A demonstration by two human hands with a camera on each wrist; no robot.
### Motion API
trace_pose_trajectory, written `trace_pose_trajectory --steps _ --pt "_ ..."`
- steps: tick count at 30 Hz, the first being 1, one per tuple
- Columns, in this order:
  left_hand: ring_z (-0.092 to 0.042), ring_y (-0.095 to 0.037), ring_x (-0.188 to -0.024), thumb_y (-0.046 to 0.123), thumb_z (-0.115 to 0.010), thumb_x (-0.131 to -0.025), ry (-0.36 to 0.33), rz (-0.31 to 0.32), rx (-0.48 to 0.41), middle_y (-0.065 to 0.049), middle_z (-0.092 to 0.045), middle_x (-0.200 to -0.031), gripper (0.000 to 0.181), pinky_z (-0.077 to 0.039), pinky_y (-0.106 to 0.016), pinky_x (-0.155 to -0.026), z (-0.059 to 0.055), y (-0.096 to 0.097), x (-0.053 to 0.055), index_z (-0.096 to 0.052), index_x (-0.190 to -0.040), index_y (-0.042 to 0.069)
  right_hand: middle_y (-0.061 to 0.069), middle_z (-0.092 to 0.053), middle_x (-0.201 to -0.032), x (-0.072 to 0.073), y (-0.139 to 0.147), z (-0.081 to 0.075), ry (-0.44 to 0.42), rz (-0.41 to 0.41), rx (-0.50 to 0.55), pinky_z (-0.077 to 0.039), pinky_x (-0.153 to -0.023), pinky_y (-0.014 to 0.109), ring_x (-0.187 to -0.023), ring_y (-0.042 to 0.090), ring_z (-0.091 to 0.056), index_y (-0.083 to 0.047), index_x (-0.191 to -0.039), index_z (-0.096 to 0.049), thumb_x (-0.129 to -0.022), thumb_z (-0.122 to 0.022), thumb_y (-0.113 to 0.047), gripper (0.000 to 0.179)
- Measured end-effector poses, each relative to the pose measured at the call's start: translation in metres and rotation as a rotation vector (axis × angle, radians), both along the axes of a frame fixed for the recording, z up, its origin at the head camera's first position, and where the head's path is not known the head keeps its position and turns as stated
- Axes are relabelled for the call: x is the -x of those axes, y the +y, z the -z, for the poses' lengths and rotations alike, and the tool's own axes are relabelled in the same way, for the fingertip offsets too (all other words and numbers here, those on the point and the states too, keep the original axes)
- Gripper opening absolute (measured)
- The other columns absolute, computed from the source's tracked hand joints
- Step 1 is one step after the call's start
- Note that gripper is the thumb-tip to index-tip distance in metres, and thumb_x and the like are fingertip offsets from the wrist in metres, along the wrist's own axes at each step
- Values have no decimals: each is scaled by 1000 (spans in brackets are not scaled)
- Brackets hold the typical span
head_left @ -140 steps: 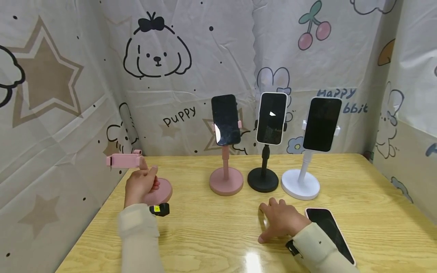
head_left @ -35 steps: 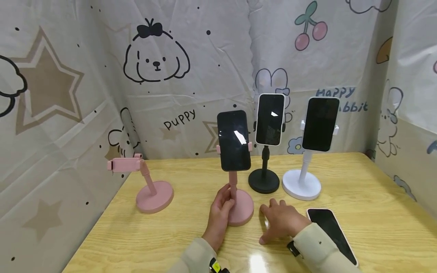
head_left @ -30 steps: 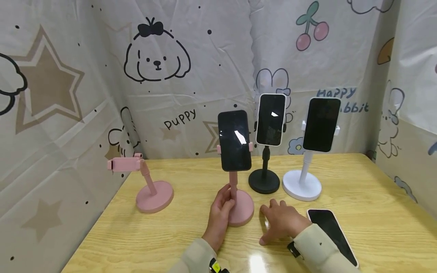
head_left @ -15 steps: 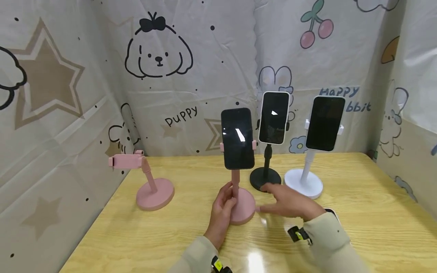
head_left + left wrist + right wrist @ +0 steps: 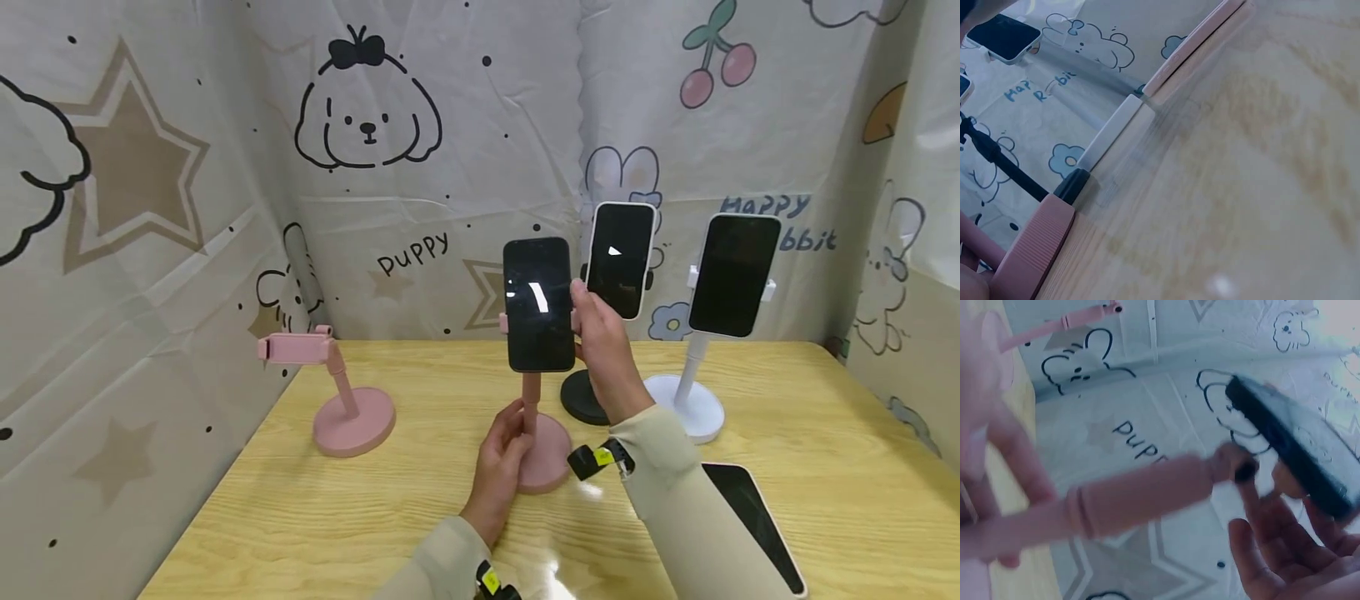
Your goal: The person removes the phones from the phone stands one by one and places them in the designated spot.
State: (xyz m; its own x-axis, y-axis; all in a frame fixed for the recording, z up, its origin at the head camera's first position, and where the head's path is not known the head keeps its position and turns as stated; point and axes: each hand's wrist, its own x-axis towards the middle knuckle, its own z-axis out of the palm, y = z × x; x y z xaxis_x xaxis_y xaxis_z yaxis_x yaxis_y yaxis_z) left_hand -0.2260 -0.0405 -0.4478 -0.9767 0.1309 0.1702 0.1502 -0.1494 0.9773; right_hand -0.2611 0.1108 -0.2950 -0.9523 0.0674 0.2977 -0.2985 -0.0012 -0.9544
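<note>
My left hand (image 5: 498,467) holds the lower stem of a pink phone stand (image 5: 551,462), its round base on the table. A black phone (image 5: 538,304) is clamped upright in that stand. At the phone's right edge is my right hand (image 5: 606,350), thumb along the edge and fingers behind it. The right wrist view shows the curled right fingers (image 5: 1279,534) close at the phone's back, beside the pink stem (image 5: 1147,494). In the left wrist view, the ribbed edge of the pink base (image 5: 1035,244) shows beside the left hand.
A second pink stand (image 5: 354,422) with an empty holder is at the left. Behind the right hand are a black stand with a white-edged phone (image 5: 621,250) and a white stand (image 5: 686,408) with another phone (image 5: 735,275). A further phone (image 5: 753,517) lies by the right sleeve.
The left hand went from the left pink stand to the one with the black phone, which now stands nearer. The right hand rose off the table to that phone's right edge.
</note>
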Motion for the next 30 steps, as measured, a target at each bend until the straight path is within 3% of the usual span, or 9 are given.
trace_pose_trajectory --steps 2,5,7,12,21,30 --pt "-45 -18 -131 16 -50 -98 0 7 8 -4 -49 -141 45 -33 -36 -109 0 1 0 -45 -142 25 7 -46 -87 2 -6 -3 27 21 7 -39 -75 35 -86 21 -47 -5 -94 -52 -92 -50 -60 55" --pt "-43 -18 -132 20 -49 -99 -5 10 18 -3 -48 -142 44 -31 -38 -111 -1 2 -1 -44 -142 27 4 -62 -92 4 -16 -5 40 64 -30 -48 -78 30 -88 17 -60 -10 -102 -61 -88 -57 -61 53" --pt "-42 -18 -133 20 -50 -99 -7 6 18 -3 -48 -143 44 -30 -39 -111 -2 1 -1 -44 -142 27 5 -68 -90 6 -23 -4 61 93 -59 -53 -74 30 -83 17 -66 -10 -102 -63 -85 -60 -62 54" --pt "-43 -18 -132 17 -51 -99 6 2 6 -4 -48 -143 44 -30 -38 -111 -5 -1 -1 -46 -141 25 7 -71 -92 11 -29 5 207 144 -90 -56 -68 33 -79 19 -70 -10 -104 -65 -88 -63 -53 46" --pt "-44 -19 -132 17 -49 -99 14 13 27 -4 -48 -142 44 -31 -40 -111 -5 -3 -1 -46 -141 27 8 -67 -109 8 -19 15 281 63 -34 -56 -76 33 -91 20 -68 -10 -119 -61 -96 -58 -38 37" --pt "-45 -19 -131 11 -47 -99 28 -1 19 -5 -50 -141 44 -32 -40 -110 -2 0 -3 -47 -140 25 9 -67 -111 11 -11 28 342 12 -19 -57 -75 36 -92 22 -69 -11 -123 -60 -97 -58 -33 34"
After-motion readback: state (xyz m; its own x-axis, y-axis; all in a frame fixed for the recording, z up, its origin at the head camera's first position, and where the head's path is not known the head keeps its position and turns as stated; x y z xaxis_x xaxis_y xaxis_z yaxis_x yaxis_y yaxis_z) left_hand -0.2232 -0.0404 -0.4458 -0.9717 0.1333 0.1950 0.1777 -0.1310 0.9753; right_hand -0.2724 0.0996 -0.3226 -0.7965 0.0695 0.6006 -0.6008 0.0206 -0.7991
